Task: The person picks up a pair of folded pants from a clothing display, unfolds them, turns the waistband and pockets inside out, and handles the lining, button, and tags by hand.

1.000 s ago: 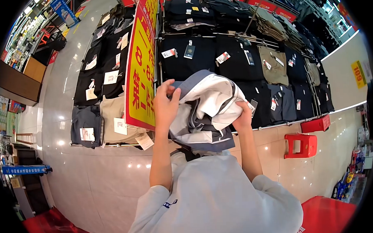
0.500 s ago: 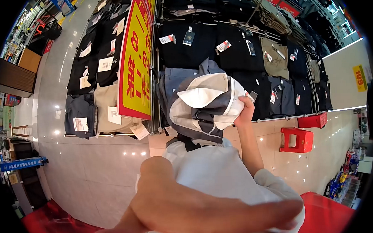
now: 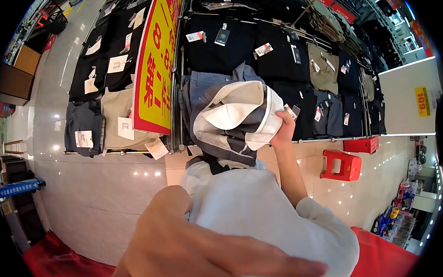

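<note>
My right hand grips the white-lined waistband of a pair of dark grey trousers, its fingers closed around the edge. The trousers are bunched up, with the pale inner lining turned outward, in front of my light grey shirt. Close to the camera, my left hand crosses low over the shirt. Its fingers stretch out to the right, the thumb stands apart, and nothing is in it. Part of that hand is cut off by the lower edge.
Racks of folded black trousers with tags stand ahead. A red and yellow sign rises between two racks. To the right, a red stool is on the tiled floor. Red cloth shows at the lower left.
My left hand has shifted left and down, its fingers now angled down to the right. My right hand keeps its hold on the trousers. The whole view has turned slightly.
</note>
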A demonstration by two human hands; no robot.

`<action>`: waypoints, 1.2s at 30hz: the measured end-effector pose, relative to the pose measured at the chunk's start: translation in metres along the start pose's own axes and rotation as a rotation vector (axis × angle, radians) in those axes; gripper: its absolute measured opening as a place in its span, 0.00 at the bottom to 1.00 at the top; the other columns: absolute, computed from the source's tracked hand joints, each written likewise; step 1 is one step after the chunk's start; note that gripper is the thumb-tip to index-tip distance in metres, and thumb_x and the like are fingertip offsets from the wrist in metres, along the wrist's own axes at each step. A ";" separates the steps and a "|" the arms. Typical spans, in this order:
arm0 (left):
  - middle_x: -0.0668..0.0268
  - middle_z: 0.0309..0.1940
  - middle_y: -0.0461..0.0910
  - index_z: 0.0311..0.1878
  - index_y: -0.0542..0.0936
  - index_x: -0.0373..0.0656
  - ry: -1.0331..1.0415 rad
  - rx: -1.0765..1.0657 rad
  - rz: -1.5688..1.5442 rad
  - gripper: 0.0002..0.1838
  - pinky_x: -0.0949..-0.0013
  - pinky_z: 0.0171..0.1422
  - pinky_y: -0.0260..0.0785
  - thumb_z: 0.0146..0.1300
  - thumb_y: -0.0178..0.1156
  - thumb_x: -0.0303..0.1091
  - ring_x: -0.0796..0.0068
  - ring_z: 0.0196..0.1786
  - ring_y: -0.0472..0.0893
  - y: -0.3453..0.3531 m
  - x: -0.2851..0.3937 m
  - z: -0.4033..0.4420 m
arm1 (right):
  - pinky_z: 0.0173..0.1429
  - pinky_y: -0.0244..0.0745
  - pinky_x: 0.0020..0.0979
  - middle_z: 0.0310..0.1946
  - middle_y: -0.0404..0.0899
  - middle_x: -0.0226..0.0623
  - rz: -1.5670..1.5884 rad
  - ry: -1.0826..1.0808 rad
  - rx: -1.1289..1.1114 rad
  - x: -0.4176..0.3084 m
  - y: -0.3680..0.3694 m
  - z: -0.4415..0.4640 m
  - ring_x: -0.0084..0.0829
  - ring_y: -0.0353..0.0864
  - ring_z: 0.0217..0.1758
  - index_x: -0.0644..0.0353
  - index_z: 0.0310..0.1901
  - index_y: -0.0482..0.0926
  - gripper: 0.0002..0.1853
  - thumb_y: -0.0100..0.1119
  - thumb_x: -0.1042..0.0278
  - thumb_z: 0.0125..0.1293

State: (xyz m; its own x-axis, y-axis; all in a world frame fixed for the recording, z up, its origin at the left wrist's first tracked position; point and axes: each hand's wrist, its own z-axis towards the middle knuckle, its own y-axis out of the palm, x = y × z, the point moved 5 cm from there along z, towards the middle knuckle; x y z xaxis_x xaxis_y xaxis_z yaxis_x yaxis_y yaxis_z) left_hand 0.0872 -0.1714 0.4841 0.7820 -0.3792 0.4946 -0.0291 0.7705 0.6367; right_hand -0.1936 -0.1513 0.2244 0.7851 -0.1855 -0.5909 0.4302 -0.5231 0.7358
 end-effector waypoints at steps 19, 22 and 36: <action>0.82 0.15 0.55 0.44 0.82 0.38 -0.901 0.898 0.125 0.30 0.77 0.20 0.42 0.76 0.49 0.61 0.89 0.16 0.52 -0.269 -0.185 -0.133 | 0.69 0.73 0.43 0.57 0.80 0.51 -0.074 -0.068 -0.249 -0.029 0.005 -0.006 0.45 0.81 0.60 0.71 0.62 0.72 0.28 0.51 0.73 0.57; 0.83 0.17 0.54 0.35 0.79 0.45 -0.939 0.717 0.025 0.27 0.77 0.21 0.41 0.74 0.53 0.61 0.89 0.18 0.51 -0.263 -0.200 -0.118 | 0.57 0.78 0.32 0.51 0.83 0.47 -0.275 -0.182 -0.373 -0.049 0.006 0.003 0.34 0.84 0.50 0.72 0.57 0.77 0.25 0.62 0.68 0.59; 0.78 0.27 0.75 0.44 0.84 0.38 -0.462 0.671 0.093 0.10 0.76 0.34 0.56 0.71 0.64 0.36 0.86 0.28 0.65 -0.235 -0.198 -0.100 | 0.44 0.71 0.21 0.32 0.78 0.27 -1.140 -0.816 0.106 -0.063 0.009 0.010 0.17 0.75 0.37 0.64 0.40 0.78 0.06 0.62 0.71 0.71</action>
State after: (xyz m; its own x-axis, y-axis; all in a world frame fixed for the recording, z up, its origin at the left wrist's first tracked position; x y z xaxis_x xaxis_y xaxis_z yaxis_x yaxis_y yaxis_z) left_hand 0.0016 -0.2268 0.1775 0.4264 -0.6145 0.6637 -0.5623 0.3947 0.7267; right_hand -0.2437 -0.1529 0.2648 -0.4597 -0.0273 -0.8876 0.5824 -0.7638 -0.2782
